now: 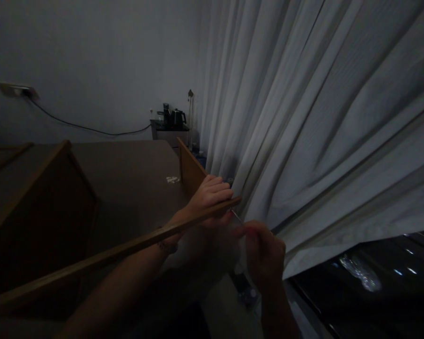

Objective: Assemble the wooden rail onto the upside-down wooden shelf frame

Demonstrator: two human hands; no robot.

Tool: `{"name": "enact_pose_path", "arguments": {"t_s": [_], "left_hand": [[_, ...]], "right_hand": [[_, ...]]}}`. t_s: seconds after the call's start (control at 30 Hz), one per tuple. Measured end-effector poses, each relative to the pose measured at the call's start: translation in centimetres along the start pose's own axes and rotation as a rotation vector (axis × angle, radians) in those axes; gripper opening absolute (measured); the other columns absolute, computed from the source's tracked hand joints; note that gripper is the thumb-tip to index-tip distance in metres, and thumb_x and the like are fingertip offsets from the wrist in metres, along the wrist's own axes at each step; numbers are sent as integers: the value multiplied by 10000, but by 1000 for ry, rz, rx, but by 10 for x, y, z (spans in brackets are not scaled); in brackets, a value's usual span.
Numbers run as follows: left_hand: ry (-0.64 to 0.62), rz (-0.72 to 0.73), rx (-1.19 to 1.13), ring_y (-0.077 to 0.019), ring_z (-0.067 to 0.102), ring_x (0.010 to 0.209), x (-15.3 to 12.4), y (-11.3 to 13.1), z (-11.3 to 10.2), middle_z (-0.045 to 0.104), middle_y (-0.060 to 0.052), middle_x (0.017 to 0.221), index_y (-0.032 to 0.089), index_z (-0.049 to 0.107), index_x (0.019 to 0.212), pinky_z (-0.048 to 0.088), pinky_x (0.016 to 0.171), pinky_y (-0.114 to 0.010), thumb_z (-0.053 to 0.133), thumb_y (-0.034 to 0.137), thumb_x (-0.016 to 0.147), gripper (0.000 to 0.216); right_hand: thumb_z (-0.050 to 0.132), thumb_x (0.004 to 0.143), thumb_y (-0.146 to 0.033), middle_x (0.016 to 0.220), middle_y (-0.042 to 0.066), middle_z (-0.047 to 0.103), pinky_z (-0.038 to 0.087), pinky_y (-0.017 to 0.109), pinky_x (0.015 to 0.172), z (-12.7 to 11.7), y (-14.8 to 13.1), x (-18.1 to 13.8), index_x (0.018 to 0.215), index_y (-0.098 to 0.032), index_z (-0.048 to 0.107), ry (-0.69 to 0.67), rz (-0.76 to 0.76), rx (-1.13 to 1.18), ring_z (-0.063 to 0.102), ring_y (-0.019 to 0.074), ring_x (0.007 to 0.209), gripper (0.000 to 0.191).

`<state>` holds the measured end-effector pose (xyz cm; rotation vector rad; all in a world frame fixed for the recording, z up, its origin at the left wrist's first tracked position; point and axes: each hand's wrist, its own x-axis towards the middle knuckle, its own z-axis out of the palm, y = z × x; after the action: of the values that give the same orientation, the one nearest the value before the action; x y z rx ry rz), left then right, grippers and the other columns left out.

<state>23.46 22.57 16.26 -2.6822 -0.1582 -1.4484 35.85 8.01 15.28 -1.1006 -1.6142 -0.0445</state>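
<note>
A long wooden strip (127, 248) crosses in front of me from lower left to the middle, ending near the curtain. My left hand (210, 195) is closed around its far end, fingers over the top beside an upright wooden panel (191, 167). To the right, my right hand (265, 254) is closed on a thin metal rod (236, 216) shaped like a screwdriver or hex key shaft; the fist hides any handle. The rod's tip meets the underside of the strip's end, close to my left fingertips. What it touches there is too dark to make out.
A brown flat surface (127, 160) with small white scraps (172, 179) on it lies beyond the strip. More wooden panelling (38, 188) stands at left. A kettle (177, 117) sits on a small cabinet (173, 136) at the back. The white curtain (304, 132) hangs close on the right.
</note>
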Motion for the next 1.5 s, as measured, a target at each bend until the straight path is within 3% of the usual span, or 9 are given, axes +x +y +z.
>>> {"name": "enact_pose_path", "arguments": {"t_s": [0.23,0.47,0.6,0.8,0.97,1.17,1.3,1.4,1.5], "left_hand": [[10,-15,-15,-174,437,644,-2,-1,4,453,-3,628,209,404,690,315,648,-366,355,486,842,320],[8,-3,-21,-176,418,645,-1,-1,2,442,-2,627,209,392,699,311,640,-358,339,452,854,293],[-9,6,-29,-179,415,646,1,-1,-1,442,-3,632,211,373,699,299,632,-354,347,432,839,262],[-47,-12,-14,-182,414,637,3,1,-2,445,-2,614,216,346,681,295,629,-361,362,416,815,242],[-99,-16,-45,-179,426,641,4,2,-6,456,-3,628,213,385,700,314,641,-362,335,439,843,271],[-148,-19,-55,-178,442,669,4,1,-9,489,-7,654,210,437,726,329,656,-357,389,429,822,244],[-126,-38,-43,-180,439,667,3,1,-6,491,-11,648,208,439,713,321,648,-363,395,427,816,246],[-91,-30,-22,-179,425,648,2,0,-4,477,-8,629,210,424,697,313,644,-367,384,419,816,243],[-91,-23,-14,-178,427,651,1,0,-3,476,-7,629,212,405,689,313,643,-364,371,446,827,274]], "right_hand": [[447,954,-193,645,-37,656,438,170,536,29,-9,-8,763,-209,628,321,124,-117,602,83,544,264],[395,992,-274,617,-19,670,459,179,550,37,-30,-2,694,-190,610,433,363,60,632,100,568,378],[386,990,-238,633,-23,638,434,190,531,33,-19,-4,734,-196,593,348,272,14,591,99,555,332],[414,946,-133,701,13,600,471,268,621,9,10,-1,842,-214,568,54,-248,-156,558,154,664,203],[435,949,-110,799,38,669,492,305,698,-14,11,13,949,-226,608,-129,-481,-347,569,174,749,209],[414,974,-94,879,21,726,450,340,808,-42,9,31,934,-227,648,-284,-736,-601,559,177,841,273],[436,976,-121,892,2,735,459,330,800,-46,14,36,956,-235,640,-311,-751,-567,581,162,821,235],[494,946,-146,818,20,721,500,307,696,-33,16,29,958,-214,611,-230,-587,-349,599,160,741,136],[459,922,-98,743,10,699,520,285,627,-12,15,15,1009,-226,606,-72,-377,-164,635,156,690,214]]}}
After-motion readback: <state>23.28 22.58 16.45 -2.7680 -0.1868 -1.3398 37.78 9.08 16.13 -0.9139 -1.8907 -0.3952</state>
